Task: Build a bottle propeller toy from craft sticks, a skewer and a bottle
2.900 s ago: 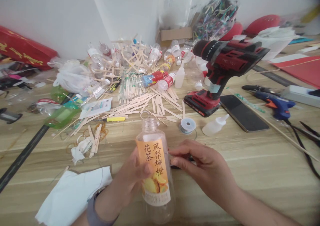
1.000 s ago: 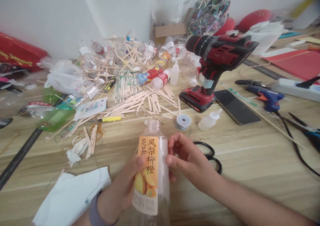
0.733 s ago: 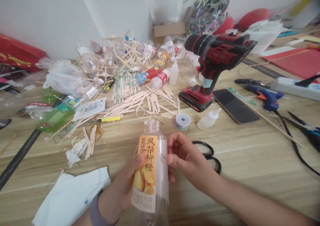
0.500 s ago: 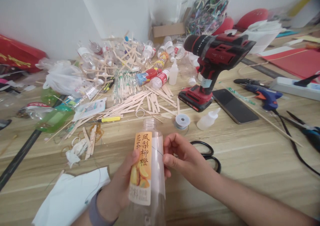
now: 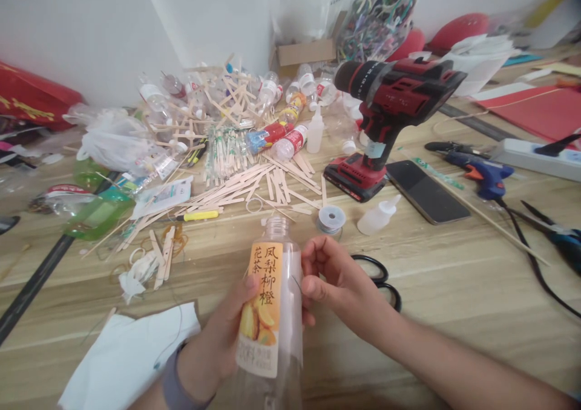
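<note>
A clear plastic bottle (image 5: pixel 290 337) without a cap stands tilted toward me, its orange label (image 5: pixel 263 301) facing up. My left hand (image 5: pixel 227 319) is closed around its left side, the thumb on the label. At the bottle's right side is my right hand (image 5: pixel 331 283), fingers curled in a pinch. A thin dark strand (image 5: pixel 296 282), thread or wire, runs from its thumb to the bottle's pale side panel; its far end is hidden. Black-handled scissors (image 5: pixel 390 295) lie behind the right hand, partly covered by it. Beyond the bottle sits a small spool (image 5: pixel 331 219).
A red cordless drill (image 5: pixel 385 113) stands upright behind a small squeeze bottle (image 5: pixel 379 215) and a phone (image 5: pixel 426 191). Wooden sticks (image 5: pixel 236 189) and plastic bottles (image 5: pixel 290 144) are heaped at the back. A glue gun (image 5: pixel 481 171) lies right; a white sheet (image 5: pixel 127 355) lies front left.
The bottle and left hand have shifted slightly right, and the bottle has turned a little. My right hand has moved slightly right too; less of the strand shows.
</note>
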`<state>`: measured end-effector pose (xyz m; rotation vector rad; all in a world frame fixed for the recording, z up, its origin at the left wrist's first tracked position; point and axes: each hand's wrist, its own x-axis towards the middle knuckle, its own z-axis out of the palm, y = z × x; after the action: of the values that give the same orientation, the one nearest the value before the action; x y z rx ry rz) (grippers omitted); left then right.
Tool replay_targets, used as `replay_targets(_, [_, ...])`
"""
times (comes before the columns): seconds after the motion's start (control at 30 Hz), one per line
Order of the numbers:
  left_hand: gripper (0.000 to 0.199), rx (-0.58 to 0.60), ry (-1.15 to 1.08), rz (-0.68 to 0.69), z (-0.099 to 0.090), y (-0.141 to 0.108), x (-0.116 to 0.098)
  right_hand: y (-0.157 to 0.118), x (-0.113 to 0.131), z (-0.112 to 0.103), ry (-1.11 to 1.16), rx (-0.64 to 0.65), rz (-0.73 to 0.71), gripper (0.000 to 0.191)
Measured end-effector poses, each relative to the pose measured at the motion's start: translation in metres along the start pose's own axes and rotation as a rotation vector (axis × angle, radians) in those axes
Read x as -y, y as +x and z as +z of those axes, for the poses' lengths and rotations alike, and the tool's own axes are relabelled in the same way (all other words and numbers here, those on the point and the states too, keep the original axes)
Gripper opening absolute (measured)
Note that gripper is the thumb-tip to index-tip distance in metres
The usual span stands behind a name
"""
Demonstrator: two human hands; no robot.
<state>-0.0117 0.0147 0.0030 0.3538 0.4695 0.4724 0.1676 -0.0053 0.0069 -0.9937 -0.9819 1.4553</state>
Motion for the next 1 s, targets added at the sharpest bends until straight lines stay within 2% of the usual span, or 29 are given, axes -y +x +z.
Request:
replay_targets(0.23, [0.051,-0.019,-0.003,0.009,0.001,-0.004,-0.003,0.002,0.003,-0.003,-0.109,0.0,-0.025,0.038])
replay_targets(0.37, [0.05,0.05,-0.028,-0.029,-0.002,-0.003,-0.002,0.0,0.001,-0.003,-0.149,-0.032,-0.06,0.037])
replay_targets(0.53, [0.045,0.061,-0.017,-0.022,-0.004,-0.001,0.002,-0.004,0.001,0.0,-0.178,-0.105,-0.085,0.034])
replay_targets(0.7, [0.052,0.122,-0.046,-0.039,-0.004,0.0,0.004,-0.007,0.001,0.0,-0.16,-0.086,-0.057,0.038])
replay_targets(0.87, [0.055,-0.008,-0.027,-0.004,0.004,-0.006,0.002,-0.005,0.003,-0.001,-0.139,-0.009,-0.064,0.042])
replay_targets(1.0, [0.057,-0.03,-0.01,0.01,0.005,-0.007,0.001,-0.002,0.004,-0.003,-0.321,-0.077,-0.124,0.037])
